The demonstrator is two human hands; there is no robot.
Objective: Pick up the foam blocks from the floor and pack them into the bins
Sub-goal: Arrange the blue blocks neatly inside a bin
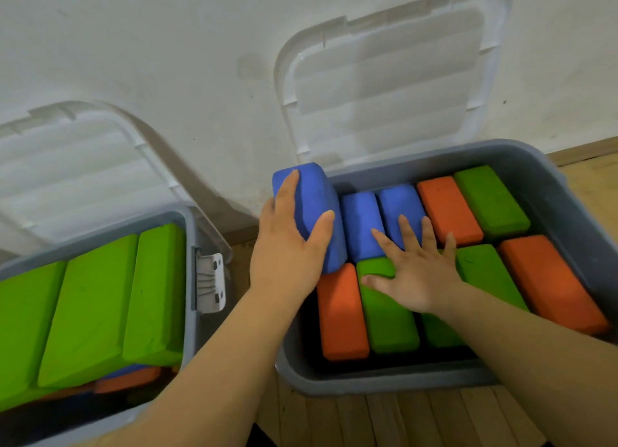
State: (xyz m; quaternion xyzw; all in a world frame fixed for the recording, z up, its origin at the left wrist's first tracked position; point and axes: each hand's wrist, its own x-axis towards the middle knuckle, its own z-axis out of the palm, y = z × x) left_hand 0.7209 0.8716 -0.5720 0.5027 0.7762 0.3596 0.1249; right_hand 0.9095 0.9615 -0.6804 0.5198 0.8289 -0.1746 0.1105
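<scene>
At the frame's lower left the left bin [191, 279] sat heaped with green blocks [90, 306]; right of centre the right bin [368, 381] held two rows of packed blocks [341, 312]; the right hand [418, 276] lay flat on them, fingers spread, grasping nothing; the left hand [287, 246] clasped a blue block [312, 209], tilted at that bin's upper-left corner, its lower end inside. The step looked like seating it; next it likely needed pressing down beside its blue neighbours.

Gap along near wall of right bin [368, 384]; packed blocks [491, 202] elsewhere; left bin [191, 279] heaped full
</scene>
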